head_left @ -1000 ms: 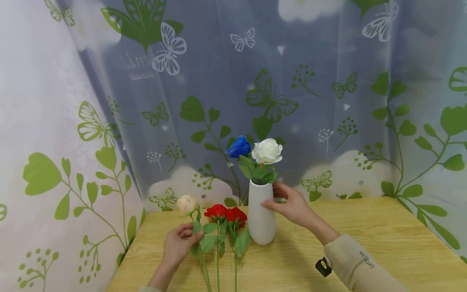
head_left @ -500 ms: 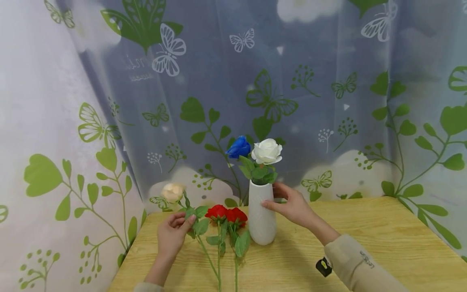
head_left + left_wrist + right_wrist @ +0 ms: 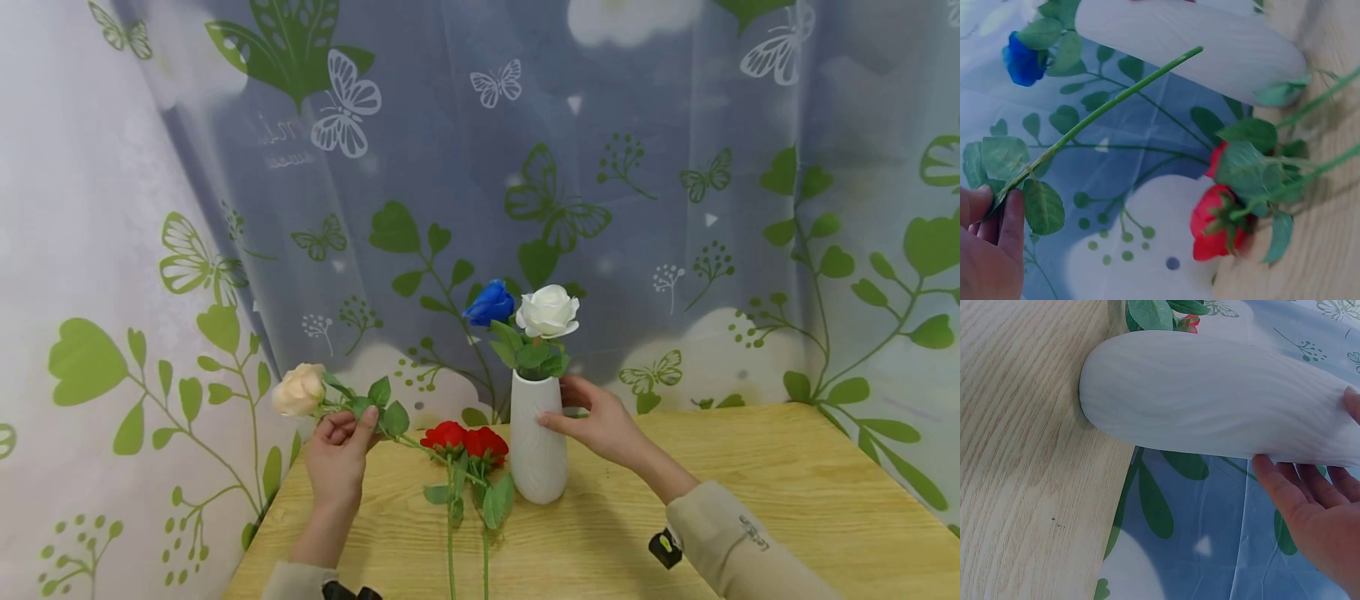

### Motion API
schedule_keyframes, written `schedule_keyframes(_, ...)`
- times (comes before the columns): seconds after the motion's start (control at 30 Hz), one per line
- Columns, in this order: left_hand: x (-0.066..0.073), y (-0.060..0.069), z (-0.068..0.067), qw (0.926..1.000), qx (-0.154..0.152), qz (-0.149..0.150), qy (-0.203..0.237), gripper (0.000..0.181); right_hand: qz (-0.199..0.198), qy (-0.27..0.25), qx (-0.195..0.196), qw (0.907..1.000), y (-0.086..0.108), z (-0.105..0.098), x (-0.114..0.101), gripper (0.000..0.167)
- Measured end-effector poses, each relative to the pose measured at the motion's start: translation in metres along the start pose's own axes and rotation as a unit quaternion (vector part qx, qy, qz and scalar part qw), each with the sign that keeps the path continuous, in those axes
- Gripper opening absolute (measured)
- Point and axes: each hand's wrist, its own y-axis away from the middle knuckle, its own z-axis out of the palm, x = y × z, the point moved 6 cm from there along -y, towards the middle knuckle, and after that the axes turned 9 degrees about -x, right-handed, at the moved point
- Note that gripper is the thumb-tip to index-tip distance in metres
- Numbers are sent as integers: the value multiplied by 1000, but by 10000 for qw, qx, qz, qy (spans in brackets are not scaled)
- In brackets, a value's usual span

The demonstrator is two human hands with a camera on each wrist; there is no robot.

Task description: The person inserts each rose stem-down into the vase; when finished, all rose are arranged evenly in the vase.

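Note:
A cream rose (image 3: pixel 300 390) is pinched near its leaves by my left hand (image 3: pixel 337 458); its bare stem (image 3: pixel 1110 105) points up and right in the left wrist view, its end touching nothing there. My right hand (image 3: pixel 607 425) grips the upper part of the white vase (image 3: pixel 538 450), thumb on the front and fingers behind; the right wrist view shows fingertips on the vase (image 3: pixel 1210 394). The vase stands upright, holding a blue rose (image 3: pixel 490 303) and a white rose (image 3: pixel 548 311).
Two red roses (image 3: pixel 444 437) lie side by side left of the vase on the wooden table (image 3: pixel 750 500), stems toward the front edge. A patterned curtain (image 3: pixel 420 125) hangs behind the table. Both wrists wear a dark device.
My left hand has moved left and slightly up with the cream rose, which has tilted from nearly upright toward lying sideways. My right hand and the vase have stayed in place.

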Motion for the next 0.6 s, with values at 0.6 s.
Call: schedule_keyframes(0.6,28,-9,32,9926,367,318,1117,22,25,12,16,10000,0,-1,2,72)
